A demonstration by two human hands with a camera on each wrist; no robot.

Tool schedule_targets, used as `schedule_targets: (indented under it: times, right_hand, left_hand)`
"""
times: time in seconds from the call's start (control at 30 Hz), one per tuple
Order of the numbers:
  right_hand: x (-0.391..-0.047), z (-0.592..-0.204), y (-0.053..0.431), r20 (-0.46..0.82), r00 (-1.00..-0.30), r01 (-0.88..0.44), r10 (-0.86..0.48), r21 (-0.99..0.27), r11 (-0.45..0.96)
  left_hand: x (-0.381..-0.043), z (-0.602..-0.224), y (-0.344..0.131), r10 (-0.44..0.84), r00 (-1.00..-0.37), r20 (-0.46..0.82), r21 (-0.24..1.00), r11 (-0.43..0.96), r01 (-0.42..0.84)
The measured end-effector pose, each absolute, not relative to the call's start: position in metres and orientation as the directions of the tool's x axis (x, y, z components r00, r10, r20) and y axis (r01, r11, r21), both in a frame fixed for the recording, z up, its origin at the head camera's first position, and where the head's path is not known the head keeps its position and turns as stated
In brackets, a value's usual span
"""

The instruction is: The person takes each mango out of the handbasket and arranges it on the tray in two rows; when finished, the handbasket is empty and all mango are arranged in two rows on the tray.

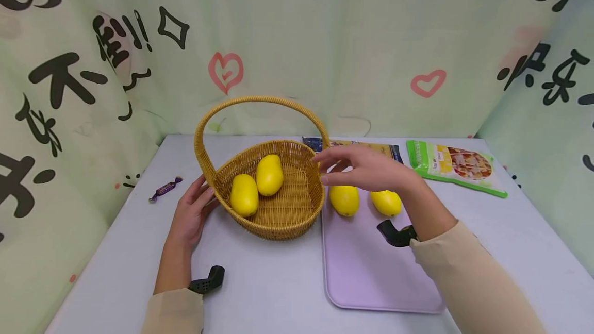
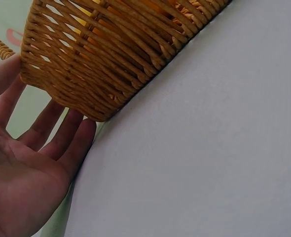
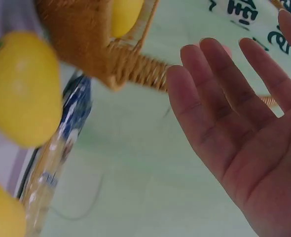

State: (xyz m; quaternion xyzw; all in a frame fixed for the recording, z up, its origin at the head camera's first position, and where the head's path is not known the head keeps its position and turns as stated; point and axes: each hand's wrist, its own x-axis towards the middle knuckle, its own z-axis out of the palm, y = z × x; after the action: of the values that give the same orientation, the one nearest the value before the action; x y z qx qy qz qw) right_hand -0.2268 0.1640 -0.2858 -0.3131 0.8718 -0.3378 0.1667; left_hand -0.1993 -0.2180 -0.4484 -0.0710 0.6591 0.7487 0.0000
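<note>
A woven basket [image 1: 287, 228] with a tall arched handle stands on the table, two yellow lemons [image 1: 244, 196] lying in its left part. My left hand [image 1: 187, 215] touches the basket's outer left side with extended fingers; in the left wrist view its fingertips [image 2: 89, 128] rest along the wicker wall. Over the basket's right rim and the tray hovers my right hand [image 1: 359, 166], its fingers loosely extended and holding nothing. Below it, two more lemons [image 1: 344, 202] lie on the lilac tray [image 1: 371, 272]. The right wrist view shows the bare palm [image 3: 278, 163].
A purple-wrapped candy [image 1: 165, 189] lies left of the basket. At the back right is a green food packet [image 1: 457, 166]. A long blue and yellow packet [image 1: 394, 152] lies behind the tray, partly hidden by the right hand. Printed curtains [image 1: 371, 40] surround the table.
</note>
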Motion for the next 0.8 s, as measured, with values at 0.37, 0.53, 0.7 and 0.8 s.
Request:
schedule_targets:
  times: [0.37,0.53,0.7,0.8]
  right_hand:
    - [-0.238,-0.278,0.113,-0.222,-0.692,-0.393,-0.687,-0.681,0.617]
    - [-0.247,-0.281,0.094,-0.222,-0.7,-0.379,-0.679,-0.69,0.617]
    - [-0.259,-0.289,0.08,-0.231,-0.722,-0.374,-0.652,-0.662,0.65]
    - [-0.268,-0.295,0.072,-0.236,-0.736,-0.376,-0.635,-0.638,0.672]
  left_hand:
    - [-0.202,-0.449,-0.22,-0.096,-0.989,-0.115,0.986,-0.131,-0.102]
    - [-0.2,-0.445,-0.219,-0.098,-0.989,-0.113,0.986,-0.136,-0.099]
    - [-0.2,-0.446,-0.219,-0.091,-0.99,-0.112,0.984,-0.146,-0.098]
    - [-0.201,-0.447,-0.22,-0.093,-0.99,-0.11,0.984,-0.148,-0.095]
